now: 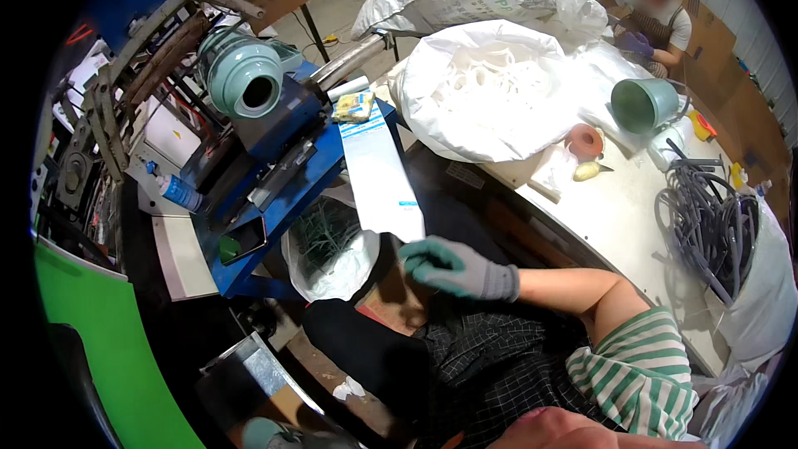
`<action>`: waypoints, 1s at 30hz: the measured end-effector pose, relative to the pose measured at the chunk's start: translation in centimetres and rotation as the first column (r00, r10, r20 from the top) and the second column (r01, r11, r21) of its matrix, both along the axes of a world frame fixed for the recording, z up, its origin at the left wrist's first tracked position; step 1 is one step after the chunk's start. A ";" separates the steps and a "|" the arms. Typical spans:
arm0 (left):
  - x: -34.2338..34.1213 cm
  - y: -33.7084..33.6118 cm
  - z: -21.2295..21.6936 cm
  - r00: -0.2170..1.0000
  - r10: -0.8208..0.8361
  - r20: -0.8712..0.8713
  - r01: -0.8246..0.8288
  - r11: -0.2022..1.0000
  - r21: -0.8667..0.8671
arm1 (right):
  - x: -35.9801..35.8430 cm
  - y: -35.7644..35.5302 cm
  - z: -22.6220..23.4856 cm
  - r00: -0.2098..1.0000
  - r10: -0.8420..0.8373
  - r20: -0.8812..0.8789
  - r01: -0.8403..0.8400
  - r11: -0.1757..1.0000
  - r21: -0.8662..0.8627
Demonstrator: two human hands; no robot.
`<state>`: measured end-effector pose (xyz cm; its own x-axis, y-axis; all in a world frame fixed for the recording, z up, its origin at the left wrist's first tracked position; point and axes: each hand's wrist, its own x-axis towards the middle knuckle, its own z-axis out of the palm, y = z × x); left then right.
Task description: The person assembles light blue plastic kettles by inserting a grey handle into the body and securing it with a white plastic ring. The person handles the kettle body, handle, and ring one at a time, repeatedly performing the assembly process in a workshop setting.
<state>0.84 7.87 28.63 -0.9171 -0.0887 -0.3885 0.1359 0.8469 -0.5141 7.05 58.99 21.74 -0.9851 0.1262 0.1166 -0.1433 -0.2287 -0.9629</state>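
My right hand [465, 269], in a grey glove with green fingers, is above my lap, beside the lower end of a long white strip [378, 175]. Its fingers are bent inward; anything between them is hidden. At the bottom edge, part of my left hand [264, 434] shows in a green and grey glove, near a metal box-like part [258, 366]; its fingers cannot be made out. Left of the strip's end, a white bag [332, 278] holds dark green thin pieces. A light-green machine [241, 75] stands above the blue bench [291, 204].
A phone [243, 241] and a spray can [181, 194] are on the left. On the white table [598, 216] lie a sack of white rings [499, 145], an orange tape roll [584, 141], a green bucket [644, 106] and grey tubes [706, 216]. Another person [652, 21] sits behind.
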 end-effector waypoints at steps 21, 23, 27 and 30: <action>1.4 24.3 -10.4 0.882 0.224 -0.414 0.451 -0.147 0.880 | 2.2 3.3 4.4 0.908 -0.178 -0.381 0.327 0.868 0.374; 2.6 25.9 -7.0 0.796 0.170 -0.581 0.600 -0.098 0.794 | 2.0 0.5 3.4 0.904 0.002 -0.428 0.273 0.768 0.579; 3.6 28.0 -8.3 0.930 0.195 -0.312 0.359 -0.298 0.884 | 2.6 -4.2 2.7 0.884 0.065 -0.463 0.241 0.786 0.569; 5.0 26.3 -7.0 0.864 -0.010 -0.504 0.493 -0.191 0.849 | 3.7 -6.8 3.0 0.916 -0.016 -0.402 0.267 0.772 0.577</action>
<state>5.79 34.12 21.58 -0.7953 0.4072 0.4490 0.5886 0.3417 0.7327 10.73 52.21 24.78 -0.8333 0.0391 0.5514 -0.4816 0.4382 -0.7589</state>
